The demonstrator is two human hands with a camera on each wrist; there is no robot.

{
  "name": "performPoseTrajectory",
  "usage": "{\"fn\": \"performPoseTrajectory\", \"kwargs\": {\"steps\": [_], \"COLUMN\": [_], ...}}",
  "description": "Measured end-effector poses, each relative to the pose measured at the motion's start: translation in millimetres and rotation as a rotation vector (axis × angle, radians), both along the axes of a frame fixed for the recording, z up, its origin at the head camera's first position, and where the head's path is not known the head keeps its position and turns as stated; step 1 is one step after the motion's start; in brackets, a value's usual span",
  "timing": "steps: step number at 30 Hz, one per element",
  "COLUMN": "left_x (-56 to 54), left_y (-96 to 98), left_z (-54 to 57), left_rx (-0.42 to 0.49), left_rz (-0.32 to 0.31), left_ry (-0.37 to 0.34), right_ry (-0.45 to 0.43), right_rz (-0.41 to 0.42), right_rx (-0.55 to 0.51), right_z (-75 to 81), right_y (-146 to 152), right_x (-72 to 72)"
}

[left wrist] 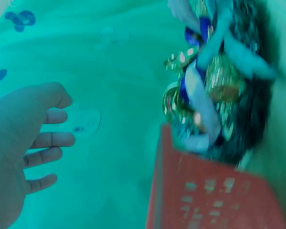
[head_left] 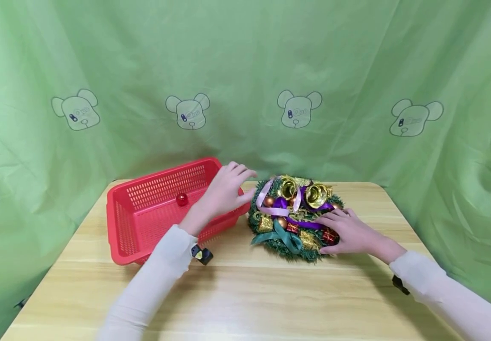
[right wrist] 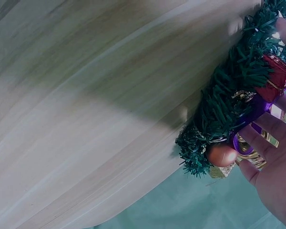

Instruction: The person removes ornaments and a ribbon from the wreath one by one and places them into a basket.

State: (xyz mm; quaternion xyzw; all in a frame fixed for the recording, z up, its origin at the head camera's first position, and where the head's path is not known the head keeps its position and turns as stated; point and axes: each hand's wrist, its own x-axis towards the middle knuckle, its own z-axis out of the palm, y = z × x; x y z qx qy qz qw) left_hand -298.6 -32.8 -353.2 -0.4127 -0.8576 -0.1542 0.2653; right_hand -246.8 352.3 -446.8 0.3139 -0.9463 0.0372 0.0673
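A green Christmas wreath (head_left: 290, 253) lies on the table, dressed with gold bells (head_left: 315, 195), purple and teal ribbons, small gift boxes and copper-coloured balls. On its right side rests my right hand (head_left: 350, 233), fingers spread over the trimmings near a red gift box (right wrist: 275, 78). My left hand (head_left: 228, 187) hovers over the right end of a red plastic basket (head_left: 119, 227), its fingers loosely bent and holding nothing. Inside the basket sits a shiny red ball (head_left: 182, 199). The left wrist view shows that hand (left wrist: 33, 143) apart from the blurred wreath (left wrist: 248, 109).
The light wooden table (head_left: 254, 303) extends in front of the basket and wreath. A green curtain (head_left: 245, 57) printed with bear heads hangs behind and along both sides. The basket's right end stands close to the wreath's left edge.
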Motion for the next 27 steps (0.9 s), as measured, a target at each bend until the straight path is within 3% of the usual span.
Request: {"fn": "performPoseTrajectory", "kwargs": {"steps": [9, 16, 20, 27], "left_x": [11.8, 12.4, 11.4, 10.7], "left_y": [43.6, 65.8, 74.0, 82.1], "left_z": [-32.4, -59.5, -71.3, -83.2], "left_rx": [0.024, 0.073, 0.127, 0.03], "left_rz": [-0.067, -0.164, -0.196, -0.107], "left_ry": [-0.067, -0.035, -0.056, -0.106], "right_ry": [-0.001, 0.005, 0.017, 0.011], "right_rz": [0.001, 0.012, 0.021, 0.019], "right_rx": [-0.024, -0.009, -0.011, -0.009], "right_z": [-0.7, -1.8, -3.1, -1.2], "right_y": [1, 0, 1, 0], "right_x": [1.9, 2.0, 0.8, -0.2]}}
